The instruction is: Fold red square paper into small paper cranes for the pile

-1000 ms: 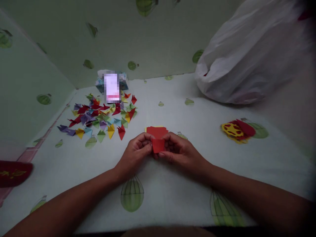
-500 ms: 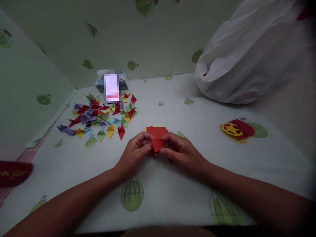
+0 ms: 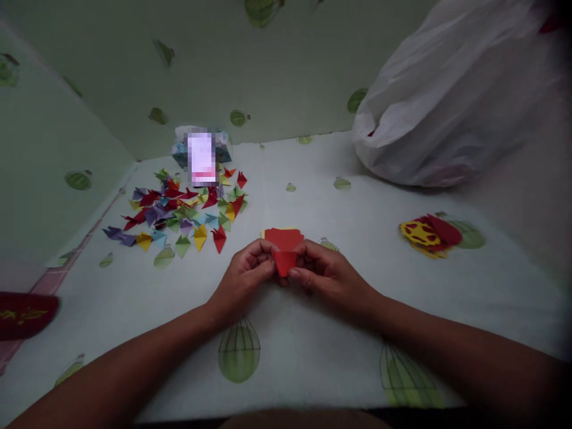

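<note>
The left hand and right hand are pinching a small red paper between them, just this side of a red-topped paper stack. Farther out, colourful folded shapes are lying before a glowing screen; a white bag is sitting far right.

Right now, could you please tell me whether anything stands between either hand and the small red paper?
Nothing visible does: the left hand and right hand both hold the small red paper. The red and yellow sheets lie just beyond, not in between.
</note>
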`<state>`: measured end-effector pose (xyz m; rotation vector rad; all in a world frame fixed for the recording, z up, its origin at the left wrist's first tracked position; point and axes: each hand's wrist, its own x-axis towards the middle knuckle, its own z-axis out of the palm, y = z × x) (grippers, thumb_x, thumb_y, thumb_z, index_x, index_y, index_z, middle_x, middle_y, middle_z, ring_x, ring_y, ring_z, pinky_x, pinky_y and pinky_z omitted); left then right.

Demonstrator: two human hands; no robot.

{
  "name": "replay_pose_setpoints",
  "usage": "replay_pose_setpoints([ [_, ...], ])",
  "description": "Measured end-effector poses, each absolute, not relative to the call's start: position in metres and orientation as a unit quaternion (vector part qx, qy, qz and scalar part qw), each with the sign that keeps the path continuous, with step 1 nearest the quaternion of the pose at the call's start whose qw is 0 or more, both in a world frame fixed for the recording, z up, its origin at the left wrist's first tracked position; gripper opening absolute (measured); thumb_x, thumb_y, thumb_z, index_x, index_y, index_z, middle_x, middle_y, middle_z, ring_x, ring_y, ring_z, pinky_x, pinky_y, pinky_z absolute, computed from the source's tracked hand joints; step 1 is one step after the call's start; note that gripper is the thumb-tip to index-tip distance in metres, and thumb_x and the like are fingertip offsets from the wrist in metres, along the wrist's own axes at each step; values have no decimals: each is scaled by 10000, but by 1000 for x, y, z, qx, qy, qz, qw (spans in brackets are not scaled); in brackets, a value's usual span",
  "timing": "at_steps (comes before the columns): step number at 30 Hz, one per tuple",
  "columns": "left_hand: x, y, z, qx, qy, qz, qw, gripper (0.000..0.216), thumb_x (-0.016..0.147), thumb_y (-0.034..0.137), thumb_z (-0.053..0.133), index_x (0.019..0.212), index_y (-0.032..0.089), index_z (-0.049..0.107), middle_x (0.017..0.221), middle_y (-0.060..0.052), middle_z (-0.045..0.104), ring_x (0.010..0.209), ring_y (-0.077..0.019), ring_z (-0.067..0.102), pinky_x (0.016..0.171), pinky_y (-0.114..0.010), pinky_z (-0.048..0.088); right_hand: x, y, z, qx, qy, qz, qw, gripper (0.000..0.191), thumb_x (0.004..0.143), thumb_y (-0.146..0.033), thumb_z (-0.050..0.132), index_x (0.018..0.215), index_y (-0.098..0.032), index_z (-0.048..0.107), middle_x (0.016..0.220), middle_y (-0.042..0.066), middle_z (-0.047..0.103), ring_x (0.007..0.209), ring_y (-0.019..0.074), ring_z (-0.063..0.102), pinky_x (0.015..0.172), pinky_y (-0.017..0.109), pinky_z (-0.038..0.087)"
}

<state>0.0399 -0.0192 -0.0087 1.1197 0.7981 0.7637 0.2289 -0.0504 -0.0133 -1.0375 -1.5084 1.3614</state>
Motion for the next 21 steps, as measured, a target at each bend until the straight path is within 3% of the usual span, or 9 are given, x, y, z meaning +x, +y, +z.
replay_pose_setpoints([
  [7,41,-20,-8,497,366,357,701,81,836,219,652,893,181,610,754,14,669,671,-109,617,668,-220,469,229,-50,-15,-430,-610,525,408,233,821,-354,728,897,-179,594,828,25,614,702,149,530,626,287,412],
  [21,39,-20,-8,516,352,341,702,40,877,188,618,907,180,592,723,6,690,679,-116,640,718,-240,486,229,-51,-11,-421,-614,529,407,148,929,-322,588,877,-183,581,744,-6,567,615,112,480,562,256,376],
])
